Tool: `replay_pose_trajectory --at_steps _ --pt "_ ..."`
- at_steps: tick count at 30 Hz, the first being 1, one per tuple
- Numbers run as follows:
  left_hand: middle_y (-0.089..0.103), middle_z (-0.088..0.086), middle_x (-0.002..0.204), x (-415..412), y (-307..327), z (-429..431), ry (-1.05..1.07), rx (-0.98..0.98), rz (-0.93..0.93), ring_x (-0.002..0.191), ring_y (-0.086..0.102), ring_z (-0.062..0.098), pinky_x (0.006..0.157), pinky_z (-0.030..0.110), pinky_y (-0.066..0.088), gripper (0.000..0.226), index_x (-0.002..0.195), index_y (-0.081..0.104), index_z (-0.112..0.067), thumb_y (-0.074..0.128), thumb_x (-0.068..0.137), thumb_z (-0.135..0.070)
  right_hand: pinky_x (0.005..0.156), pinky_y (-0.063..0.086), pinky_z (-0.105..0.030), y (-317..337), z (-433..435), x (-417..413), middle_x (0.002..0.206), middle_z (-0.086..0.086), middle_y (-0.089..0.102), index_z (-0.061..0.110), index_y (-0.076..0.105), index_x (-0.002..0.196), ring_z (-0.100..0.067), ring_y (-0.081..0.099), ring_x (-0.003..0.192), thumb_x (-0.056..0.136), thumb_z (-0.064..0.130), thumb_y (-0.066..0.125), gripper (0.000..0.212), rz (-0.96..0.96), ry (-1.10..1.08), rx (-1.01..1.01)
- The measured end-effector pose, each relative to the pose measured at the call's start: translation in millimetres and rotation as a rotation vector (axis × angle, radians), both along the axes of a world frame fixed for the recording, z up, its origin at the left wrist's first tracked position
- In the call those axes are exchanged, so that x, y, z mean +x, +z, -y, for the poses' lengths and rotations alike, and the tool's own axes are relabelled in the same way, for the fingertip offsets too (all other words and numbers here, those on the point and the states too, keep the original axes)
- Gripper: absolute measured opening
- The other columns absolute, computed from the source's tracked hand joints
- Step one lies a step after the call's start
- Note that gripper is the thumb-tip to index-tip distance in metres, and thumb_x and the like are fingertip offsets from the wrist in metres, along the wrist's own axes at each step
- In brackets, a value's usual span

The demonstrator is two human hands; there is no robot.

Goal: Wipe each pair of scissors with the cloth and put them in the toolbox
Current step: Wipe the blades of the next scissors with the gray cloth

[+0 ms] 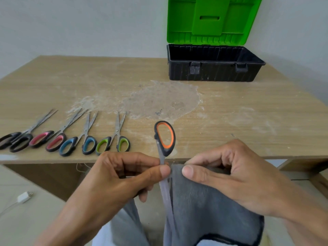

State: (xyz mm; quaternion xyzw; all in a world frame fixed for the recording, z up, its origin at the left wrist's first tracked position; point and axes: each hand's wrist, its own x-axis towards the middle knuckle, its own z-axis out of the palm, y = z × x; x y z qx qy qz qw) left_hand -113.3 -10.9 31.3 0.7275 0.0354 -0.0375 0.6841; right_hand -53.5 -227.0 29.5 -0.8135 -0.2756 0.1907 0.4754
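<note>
Nearest, a grey cloth (204, 210) is pinched at its top edge by the right grip (230, 176) and hangs over the lap. Just beside it, the orange-handled scissors (165, 137) are clasped near the pivot by the left grip (124, 174), handle loop up, blade down alongside the cloth's edge. Farther off, black scissors (17, 141), pink scissors (48, 141), blue scissors (78, 144) and green scissors (113, 144) are laid in a row on the desk (230, 121). At the far right, the black toolbox (213, 71) is stood open, its green lid (211, 20) raised.

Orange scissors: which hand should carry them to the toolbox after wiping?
Left, probably. The left hand pinches the orange scissors below the handle, while the right hand grips the cloth. The open toolbox sits far right, a cross-body reach, but no handover needed.
</note>
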Motion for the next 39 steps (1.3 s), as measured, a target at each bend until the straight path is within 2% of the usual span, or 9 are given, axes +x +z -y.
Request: replay_pose_trajectory --at_steps 4,8,13,16,19,25,28,31,39 --pt "0.059 0.008 0.050 0 1 -1 -0.015 0.004 0.022 0.043 0.048 0.012 0.043 0.012 0.038 0.016 0.072 0.081 -0.010 0.080 0.063 -0.023 0.058 0.046 -0.032 1 -7 0 0.069 0.003 0.076 0.034 0.085 0.092 -0.023 0.063 0.060 0.086 0.054 0.070 0.025 -0.014 0.009 0.042" --pt "0.058 0.007 0.048 -1 -1 -5 -0.031 -0.016 -0.013 0.042 0.047 0.012 0.041 0.012 0.038 0.015 0.073 0.081 -0.007 0.079 0.064 -0.019 0.056 0.043 -0.014 -1 1 8 0.076 0.004 0.081 0.031 0.086 0.091 -0.001 0.064 0.059 0.088 0.050 0.075 0.022 -0.116 0.069 0.026" --pt "0.059 0.005 0.050 2 -4 -5 -0.037 0.028 0.011 0.044 0.049 0.010 0.044 0.010 0.038 0.015 0.073 0.080 -0.011 0.078 0.068 -0.025 0.055 0.036 -0.025 -3 10 16 0.065 -0.008 0.075 0.036 0.086 0.088 -0.012 0.049 0.057 0.087 0.058 0.076 0.023 -0.130 0.039 -0.008" --pt "0.060 0.005 0.050 4 -4 1 -0.052 0.034 0.027 0.044 0.049 0.011 0.043 0.010 0.037 0.014 0.070 0.079 -0.011 0.078 0.068 -0.025 0.051 0.031 -0.015 -5 2 15 0.054 0.001 0.063 0.032 0.086 0.086 -0.005 0.044 0.052 0.087 0.053 0.077 0.023 -0.063 0.053 0.017" --pt "0.059 0.006 0.050 4 -4 1 -0.077 0.032 0.012 0.043 0.048 0.010 0.043 0.010 0.037 0.015 0.071 0.079 -0.009 0.078 0.069 -0.024 0.053 0.041 -0.008 -2 -3 13 0.063 0.012 0.075 0.025 0.086 0.088 0.005 0.060 0.052 0.086 0.043 0.075 0.021 -0.144 0.094 0.020" --pt "0.058 0.008 0.049 3 -8 -7 -0.009 -0.004 -0.043 0.041 0.046 0.011 0.040 0.010 0.035 0.015 0.071 0.079 -0.007 0.078 0.067 -0.021 0.061 0.049 -0.016 0 12 20 0.076 0.003 0.082 0.025 0.087 0.088 -0.005 0.071 0.062 0.085 0.041 0.075 0.020 -0.187 0.041 -0.031" --pt "0.057 0.006 0.048 6 -10 -4 -0.011 -0.002 -0.036 0.039 0.045 0.008 0.040 0.009 0.035 0.014 0.070 0.078 -0.006 0.078 0.069 -0.020 0.063 0.048 -0.028 -4 11 21 0.076 -0.003 0.082 0.026 0.086 0.087 -0.020 0.071 0.063 0.088 0.047 0.080 0.022 -0.160 0.015 -0.015" --pt "0.057 0.007 0.049 8 -9 -1 -0.064 0.009 -0.035 0.041 0.046 0.010 0.041 0.010 0.035 0.018 0.071 0.077 -0.005 0.078 0.068 -0.022 0.057 0.042 -0.026 -7 3 22 0.072 -0.007 0.080 0.025 0.085 0.085 -0.016 0.060 0.059 0.085 0.045 0.077 0.021 -0.160 0.060 -0.007" --pt "0.056 0.006 0.048 5 -8 -12 -0.068 0.012 -0.093 0.038 0.044 0.008 0.040 0.009 0.034 0.018 0.072 0.078 -0.004 0.077 0.069 -0.022 0.064 0.051 -0.014 -6 10 28 0.082 0.001 0.083 0.023 0.087 0.089 -0.006 0.076 0.071 0.088 0.031 0.079 0.011 -0.219 0.113 -0.024"
